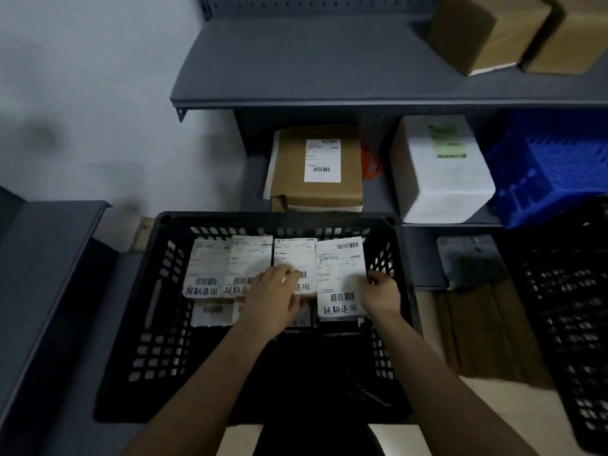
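Pinching the rightmost 超期退回 parcel [340,268] with right hand [383,292], left hand [273,294] flat on the next parcel [294,255].

dim indoor light | soft overall blur | wide-angle edge bending | dark lower corners

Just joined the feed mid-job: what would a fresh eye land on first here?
A row of white-labelled parcels, barcoded and hand-marked, stands out against the black crate at centre. The left hand rests on the third parcel from the left, while the right hand pinches the edge of the rightmost parcel. Behind, on the shelf, a white foam box sits beside a blue crate.
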A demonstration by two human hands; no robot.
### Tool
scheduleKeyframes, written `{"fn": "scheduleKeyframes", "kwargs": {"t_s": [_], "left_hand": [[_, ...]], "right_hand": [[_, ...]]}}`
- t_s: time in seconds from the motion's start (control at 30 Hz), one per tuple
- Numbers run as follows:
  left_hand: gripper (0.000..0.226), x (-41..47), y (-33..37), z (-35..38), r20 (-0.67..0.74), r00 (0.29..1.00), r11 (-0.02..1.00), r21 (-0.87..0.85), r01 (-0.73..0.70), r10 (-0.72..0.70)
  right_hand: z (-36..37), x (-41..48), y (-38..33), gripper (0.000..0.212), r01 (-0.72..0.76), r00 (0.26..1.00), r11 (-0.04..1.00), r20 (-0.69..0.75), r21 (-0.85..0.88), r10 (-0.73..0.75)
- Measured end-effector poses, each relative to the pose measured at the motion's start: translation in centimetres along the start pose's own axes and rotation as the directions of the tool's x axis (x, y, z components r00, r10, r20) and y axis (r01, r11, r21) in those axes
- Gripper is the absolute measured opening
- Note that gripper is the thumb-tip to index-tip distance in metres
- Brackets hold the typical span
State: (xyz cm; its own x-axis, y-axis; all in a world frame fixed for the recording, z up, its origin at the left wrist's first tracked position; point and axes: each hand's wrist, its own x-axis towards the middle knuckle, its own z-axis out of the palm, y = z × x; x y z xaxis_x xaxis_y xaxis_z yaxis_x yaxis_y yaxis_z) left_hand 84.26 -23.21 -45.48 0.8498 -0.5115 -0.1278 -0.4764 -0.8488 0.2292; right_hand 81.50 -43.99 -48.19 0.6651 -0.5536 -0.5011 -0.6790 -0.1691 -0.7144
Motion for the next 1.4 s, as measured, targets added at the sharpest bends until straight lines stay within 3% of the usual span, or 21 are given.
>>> {"fn": "scheduleKeyframes", "kwargs": {"t_s": [0.23, 0.53, 0.67, 0.8, 0.9, 1.13, 1.27, 1.4], "left_hand": [[0.058, 1.7, -1.6, 1.7, 0.153, 0.988, 1.0, 0.014, -0.018, 0.016], [0.041, 1.9, -2.2, 1.5, 0.046, 0.994, 0.994, -0.053, -0.097, 0.099], [0.026, 1.5, -1.6, -0.1, -0.098, 0.976, 0.978, -0.051, -0.2, 0.195], [0.016, 0.1, -1.3, -1.9, -0.241, 0.939, 0.968, -0.004, -0.251, 0.243], [0.021, -1.7, -1.0, -3.2, -0.29, 0.934, 0.978, 0.063, -0.197, 0.206], [0.027, -11.1, 2.7, -2.9, -0.306, 0.935, 0.97, 0.109, 0.219, -0.177], [0.028, -18.1, 7.3, -2.4, -0.382, 0.822, 0.869, 0.087, 0.487, -0.422], [0.03, -24.9, 11.8, -2.2, -0.448, 0.645, 0.714, 0.022, 0.7, -0.619]], "right_hand": [[1.9, 0.5, 0.9, 0.059, 0.124, 0.991, 0.947, 0.084, -0.297, -0.104], [0.4, -2.1, -0.1, 0.038, 0.395, 0.916, 0.783, 0.143, -0.48, -0.374], [-0.3, -3.5, -1.8, 0.025, 0.542, 0.823, 0.673, 0.154, -0.503, -0.548], [-0.8, -4.7, -3.5, 0.022, 0.693, 0.698, 0.528, 0.274, -0.491, -0.661], [-0.9, -5.5, -4.6, 0.022, 0.831, 0.544, 0.374, 0.459, -0.412, -0.703], [0.0, -7.9, -4.2, 0.022, 0.979, 0.202, 0.115, 0.689, -0.171, -0.696], [0.0, -11.7, -3.2, 0.022, 0.999, 0.001, 0.028, 0.734, 0.025, -0.68], [0.1, -17.3, -1.8, 0.025, 0.978, -0.203, -0.09, 0.757, 0.189, -0.621]]}}
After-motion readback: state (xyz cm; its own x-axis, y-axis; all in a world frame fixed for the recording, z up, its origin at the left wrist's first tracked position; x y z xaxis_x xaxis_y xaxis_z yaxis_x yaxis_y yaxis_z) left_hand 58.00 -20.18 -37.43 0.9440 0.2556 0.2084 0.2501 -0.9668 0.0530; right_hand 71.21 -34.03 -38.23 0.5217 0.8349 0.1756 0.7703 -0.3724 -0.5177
